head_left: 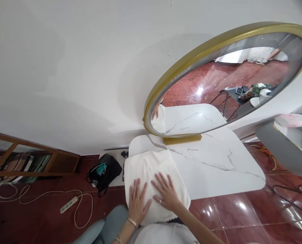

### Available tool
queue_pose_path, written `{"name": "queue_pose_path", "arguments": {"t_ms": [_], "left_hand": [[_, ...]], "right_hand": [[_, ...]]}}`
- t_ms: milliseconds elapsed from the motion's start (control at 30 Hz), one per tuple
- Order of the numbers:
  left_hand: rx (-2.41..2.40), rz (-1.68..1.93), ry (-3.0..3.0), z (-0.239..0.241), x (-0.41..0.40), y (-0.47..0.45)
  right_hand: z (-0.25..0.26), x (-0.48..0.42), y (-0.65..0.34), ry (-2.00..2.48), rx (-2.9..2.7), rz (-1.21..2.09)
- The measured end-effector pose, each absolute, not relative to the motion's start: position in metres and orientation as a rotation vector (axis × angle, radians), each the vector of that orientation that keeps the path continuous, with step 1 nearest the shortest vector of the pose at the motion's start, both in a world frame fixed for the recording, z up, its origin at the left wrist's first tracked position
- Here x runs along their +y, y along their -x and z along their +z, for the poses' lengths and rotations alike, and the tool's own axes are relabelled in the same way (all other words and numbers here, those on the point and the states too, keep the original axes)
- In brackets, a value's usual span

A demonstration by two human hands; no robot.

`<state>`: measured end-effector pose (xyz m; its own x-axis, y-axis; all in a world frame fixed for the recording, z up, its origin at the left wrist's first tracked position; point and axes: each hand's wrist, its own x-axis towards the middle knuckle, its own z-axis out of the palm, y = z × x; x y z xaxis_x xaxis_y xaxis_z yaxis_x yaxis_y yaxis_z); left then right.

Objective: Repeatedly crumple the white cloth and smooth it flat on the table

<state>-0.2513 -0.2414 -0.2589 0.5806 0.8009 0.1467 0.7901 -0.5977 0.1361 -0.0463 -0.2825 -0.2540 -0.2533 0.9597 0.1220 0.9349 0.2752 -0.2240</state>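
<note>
A white cloth [151,166] with a zigzag edge lies spread over the left end of a white marbled tabletop [212,166], and its near side hangs toward my lap. My left hand [137,203] rests flat on the cloth with fingers spread. Beside it, my right hand [167,195] presses palm down on the same cloth, fingers apart, a ring on one finger. Neither hand grips anything. Slight wrinkles run through the cloth beyond my fingertips.
A large gold-framed oval mirror [222,81] stands on the table's far side by the wall. Left are a black bag [105,171], a power strip [69,204] with a trailing cord on the red floor, and a wooden cabinet [34,157]. A grey table [280,145] stands right.
</note>
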Motion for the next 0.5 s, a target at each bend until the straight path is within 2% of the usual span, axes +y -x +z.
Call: {"name": "queue_pose_path", "arguments": {"t_ms": [333,500], "left_hand": [[1.07,0.267,-2.725,-0.259,-0.219,0.154],[0.999,0.274,-2.689,-0.262,-0.203,0.144]], "right_hand": [[-0.271,-0.302,-0.023,2.194,-1.92,-0.054],[-0.275,-0.291,-0.026,2.255,-1.842,-0.097]]}}
